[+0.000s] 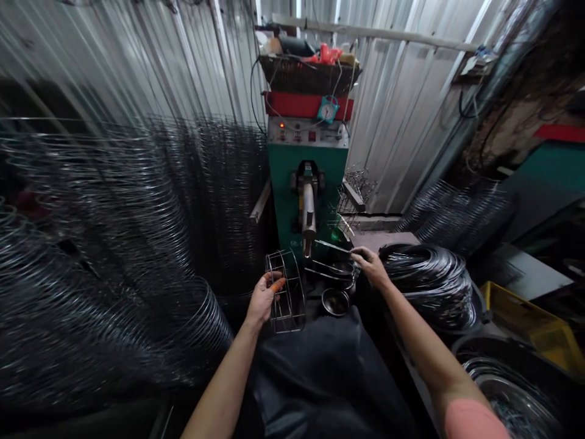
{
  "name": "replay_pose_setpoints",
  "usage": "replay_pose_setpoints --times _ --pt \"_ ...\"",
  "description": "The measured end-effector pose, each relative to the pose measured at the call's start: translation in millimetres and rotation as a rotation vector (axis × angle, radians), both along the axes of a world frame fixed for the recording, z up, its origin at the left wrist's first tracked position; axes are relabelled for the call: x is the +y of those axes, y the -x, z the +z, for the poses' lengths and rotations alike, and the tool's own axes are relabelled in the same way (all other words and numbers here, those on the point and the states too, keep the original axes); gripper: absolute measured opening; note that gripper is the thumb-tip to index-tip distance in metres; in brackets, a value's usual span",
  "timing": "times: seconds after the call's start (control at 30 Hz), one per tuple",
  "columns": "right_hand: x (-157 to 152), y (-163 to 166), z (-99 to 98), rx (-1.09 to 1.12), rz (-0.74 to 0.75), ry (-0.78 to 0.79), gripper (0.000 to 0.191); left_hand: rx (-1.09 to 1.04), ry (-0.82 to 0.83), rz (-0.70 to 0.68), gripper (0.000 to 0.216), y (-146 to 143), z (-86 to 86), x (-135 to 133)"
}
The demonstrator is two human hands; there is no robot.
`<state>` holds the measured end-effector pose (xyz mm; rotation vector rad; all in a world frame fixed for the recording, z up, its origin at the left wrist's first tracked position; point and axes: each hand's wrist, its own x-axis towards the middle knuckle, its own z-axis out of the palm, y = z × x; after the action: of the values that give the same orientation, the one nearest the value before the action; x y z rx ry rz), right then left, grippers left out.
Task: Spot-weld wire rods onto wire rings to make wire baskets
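My left hand [262, 299] is closed on a small curved wire rack [287, 305], its thumb and fingers pinching the left side bars; the fingertips look orange. Further right, my right hand [369, 266] pinches a thin, straight metal strip [333, 246] that points left toward the machine; whether it is a tool or a loose part I cannot tell. Between the hands stands a green machine [286, 195] with a metal arm [309, 210] reaching forward and down. The strip's far end lies just right of the arm's lower tip. Below it sits a small metal bowl [335, 301] with small bits inside.
Tall stacks of wire rings [150, 201] crowd the left side. On the right are a coil of wire rods [425, 280], a yellow crate [530, 317] and a dark tub [498, 347]. A dark cloth [320, 372] covers my lap. A loaded basket [308, 74] tops the machine.
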<state>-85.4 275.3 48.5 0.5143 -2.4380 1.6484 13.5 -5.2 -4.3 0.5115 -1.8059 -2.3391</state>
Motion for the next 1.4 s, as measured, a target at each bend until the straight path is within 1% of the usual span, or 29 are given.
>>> replay_pose_setpoints --times 0.07,0.13,0.23,0.37,0.47,0.63,0.8,1.0,1.4 --pt "-0.5 6.2 -20.3 -0.049 -0.006 0.037 0.018 -0.017 0.001 -0.001 0.035 8.8 -7.8 6.3" --pt "-2.4 9.3 -36.0 -0.096 -0.008 0.05 0.015 -0.039 -0.01 0.008 0.034 15.4 -15.0 10.9" --pt "-6.0 8.6 -46.4 -0.154 0.029 0.051 0.013 -0.064 -0.018 0.009 0.035 21.5 -19.5 12.9" --pt "-9.7 6.0 -44.3 -0.236 0.129 0.016 0.02 -0.084 -0.039 0.008 0.04 25.1 -16.3 11.4" --pt "-12.3 7.5 -44.4 -0.239 0.162 -0.034 0.024 -0.077 -0.067 -0.001 0.041 26.8 -12.9 10.4" --pt "-15.3 20.6 -55.9 -0.152 0.117 -0.062 0.028 -0.067 -0.101 -0.037 0.043 35.1 -8.9 11.3" --pt "-13.1 36.9 -65.1 -0.107 0.094 -0.068 0.029 -0.086 -0.124 -0.043 0.044 48.4 -8.3 13.3" --pt "-10.1 48.8 -66.9 -0.09 0.11 -0.062 0.028 -0.108 -0.137 -0.063 0.045 59.3 -10.3 13.2" --pt "-11.8 61.8 -70.3 -0.125 0.138 -0.041 0.027 -0.136 -0.163 -0.06 0.048 69.8 -6.0 12.9"
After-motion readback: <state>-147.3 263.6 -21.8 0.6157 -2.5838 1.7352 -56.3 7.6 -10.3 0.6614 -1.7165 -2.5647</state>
